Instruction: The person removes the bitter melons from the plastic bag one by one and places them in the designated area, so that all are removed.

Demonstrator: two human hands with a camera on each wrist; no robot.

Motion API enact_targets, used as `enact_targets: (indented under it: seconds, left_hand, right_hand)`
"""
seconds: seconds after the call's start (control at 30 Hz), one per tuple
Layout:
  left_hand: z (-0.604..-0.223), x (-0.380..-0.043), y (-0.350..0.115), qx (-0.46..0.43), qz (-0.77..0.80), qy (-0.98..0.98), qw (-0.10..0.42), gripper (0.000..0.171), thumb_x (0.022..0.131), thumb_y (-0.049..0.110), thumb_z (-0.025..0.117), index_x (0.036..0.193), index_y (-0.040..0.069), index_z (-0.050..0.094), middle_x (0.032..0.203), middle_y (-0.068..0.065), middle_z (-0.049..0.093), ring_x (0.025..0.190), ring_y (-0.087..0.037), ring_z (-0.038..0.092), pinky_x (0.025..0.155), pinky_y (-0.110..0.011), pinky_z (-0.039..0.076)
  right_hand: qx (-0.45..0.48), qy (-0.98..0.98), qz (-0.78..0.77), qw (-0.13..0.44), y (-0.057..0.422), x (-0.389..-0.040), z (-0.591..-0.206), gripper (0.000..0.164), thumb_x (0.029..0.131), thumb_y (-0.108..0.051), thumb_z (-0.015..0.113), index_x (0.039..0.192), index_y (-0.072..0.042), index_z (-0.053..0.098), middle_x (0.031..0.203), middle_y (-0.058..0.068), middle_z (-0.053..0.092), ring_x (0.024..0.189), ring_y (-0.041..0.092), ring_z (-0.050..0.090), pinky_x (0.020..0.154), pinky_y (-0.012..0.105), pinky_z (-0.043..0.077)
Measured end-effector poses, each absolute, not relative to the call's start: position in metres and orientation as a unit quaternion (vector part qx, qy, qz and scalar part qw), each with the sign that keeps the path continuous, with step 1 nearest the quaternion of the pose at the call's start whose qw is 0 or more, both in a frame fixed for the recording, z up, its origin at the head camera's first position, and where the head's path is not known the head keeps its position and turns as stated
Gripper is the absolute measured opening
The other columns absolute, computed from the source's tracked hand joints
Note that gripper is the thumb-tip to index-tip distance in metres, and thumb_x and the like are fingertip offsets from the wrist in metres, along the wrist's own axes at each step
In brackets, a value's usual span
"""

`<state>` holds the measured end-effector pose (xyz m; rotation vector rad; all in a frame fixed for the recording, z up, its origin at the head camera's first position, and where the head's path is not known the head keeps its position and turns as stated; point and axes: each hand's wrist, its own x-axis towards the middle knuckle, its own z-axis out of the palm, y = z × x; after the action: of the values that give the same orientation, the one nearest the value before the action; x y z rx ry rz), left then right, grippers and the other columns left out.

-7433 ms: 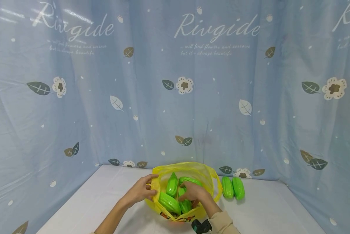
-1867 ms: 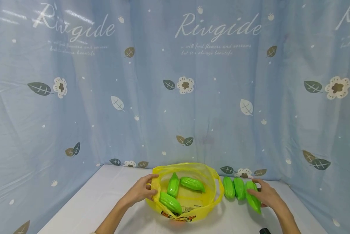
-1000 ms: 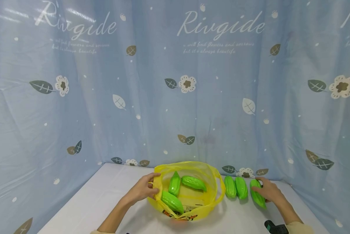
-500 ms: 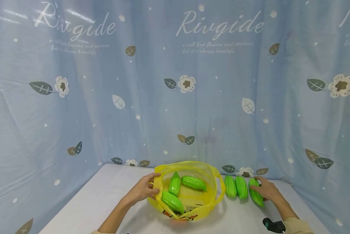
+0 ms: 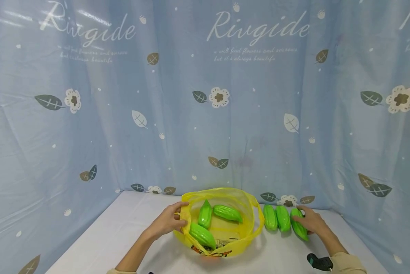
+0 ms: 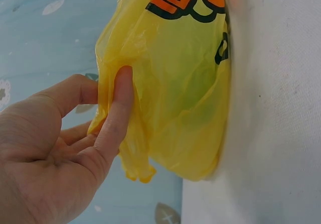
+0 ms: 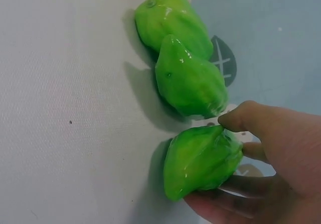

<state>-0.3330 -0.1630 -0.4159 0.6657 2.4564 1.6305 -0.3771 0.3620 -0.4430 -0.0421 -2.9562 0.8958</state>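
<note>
A yellow plastic bag (image 5: pixel 239 249) stands with its mouth wide, and inside lie a ribbed green gourd (image 5: pixel 205 214), a second gourd (image 5: pixel 227 213) and a third gourd (image 5: pixel 203 236). My left hand (image 5: pixel 168 221) pinches the bag's left edge; in the left wrist view the thin film (image 6: pixel 160 98) is between thumb and fingers. To the right of the bag, two gourds lie side by side, one gourd (image 5: pixel 270 218) beside another gourd (image 5: pixel 283 219). My right hand (image 5: pixel 311 221) holds one more gourd (image 7: pixel 203 161), thumb on one side and fingers on the other, with a narrow gap to the pair.
The white tabletop (image 5: pixel 98 232) runs back to a blue printed curtain (image 5: pixel 252 133), which also closes off both sides. A yellow bag handle (image 5: pixel 259 220) loops out toward the gourds. A black device (image 5: pixel 319 262) sits by my right wrist.
My right hand was inside the bag; it has come out to the right with a gourd, lowered it beside the two others, and shifted it slightly toward them. The left hand keeps its grip.
</note>
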Motion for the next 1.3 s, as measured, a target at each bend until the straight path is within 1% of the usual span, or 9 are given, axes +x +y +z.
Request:
enact_targets:
  seconds: [0.17, 0.63, 0.87, 1.13, 1.3]
  left_hand:
    - [-0.4167, -0.3332, -0.163, 0.224, 0.537, 0.811, 0.059, 0.068, 0.089, 0.005, 0.066, 0.148, -0.006, 0.034, 0.118, -0.022, 0.057, 0.089, -0.02, 0.067, 0.064, -0.033, 0.063]
    - [-0.4165, -0.3325, -0.163, 0.218, 0.537, 0.813, 0.057, 0.068, 0.089, 0.005, 0.066, 0.148, -0.006, 0.034, 0.115, -0.02, 0.058, 0.09, -0.02, 0.067, 0.065, -0.034, 0.063]
    - [-0.4145, -0.3305, -0.1627, 0.221, 0.545, 0.807, 0.058, 0.069, 0.089, 0.005, 0.066, 0.148, -0.007, 0.033, 0.123, -0.026, 0.056, 0.093, -0.022, 0.068, 0.065, -0.035, 0.063]
    - [-0.4142, -0.3294, -0.1619, 0.22, 0.549, 0.804, 0.058, 0.069, 0.089, 0.005, 0.067, 0.148, -0.007, 0.033, 0.117, -0.022, 0.057, 0.092, -0.023, 0.067, 0.064, -0.036, 0.063]
    - [-0.4139, -0.3295, -0.1621, 0.219, 0.551, 0.804, 0.056, 0.069, 0.089, 0.004, 0.067, 0.148, -0.007, 0.034, 0.122, -0.023, 0.057, 0.093, -0.024, 0.067, 0.064, -0.037, 0.063]
  right_hand:
    - [-0.01, -0.956, 0.293, 0.027, 0.3621, -0.3785, -0.4443, 0.073, 0.093, -0.035, 0.061, 0.143, 0.011, 0.033, 0.135, 0.046, 0.038, 0.096, 0.048, 0.061, 0.057, 0.04, 0.06]
    - [0.001, -0.955, 0.296, 0.031, 0.3608, -0.3835, -0.4462, 0.074, 0.095, -0.037, 0.058, 0.144, 0.012, 0.032, 0.133, 0.045, 0.041, 0.09, 0.038, 0.065, 0.058, 0.038, 0.06]
    - [0.012, -0.955, 0.295, 0.038, 0.3602, -0.3828, -0.4467, 0.074, 0.095, -0.038, 0.058, 0.143, 0.013, 0.033, 0.131, 0.046, 0.043, 0.087, 0.036, 0.066, 0.057, 0.037, 0.06]
    - [0.015, -0.957, 0.288, 0.039, 0.3606, -0.3839, -0.4472, 0.07, 0.096, -0.034, 0.058, 0.143, 0.012, 0.033, 0.131, 0.045, 0.045, 0.081, 0.026, 0.065, 0.056, 0.034, 0.057]
    - [0.018, -0.956, 0.288, 0.044, 0.3605, -0.3829, -0.4479, 0.071, 0.096, -0.036, 0.058, 0.142, 0.012, 0.034, 0.13, 0.045, 0.045, 0.076, 0.023, 0.064, 0.055, 0.034, 0.056]
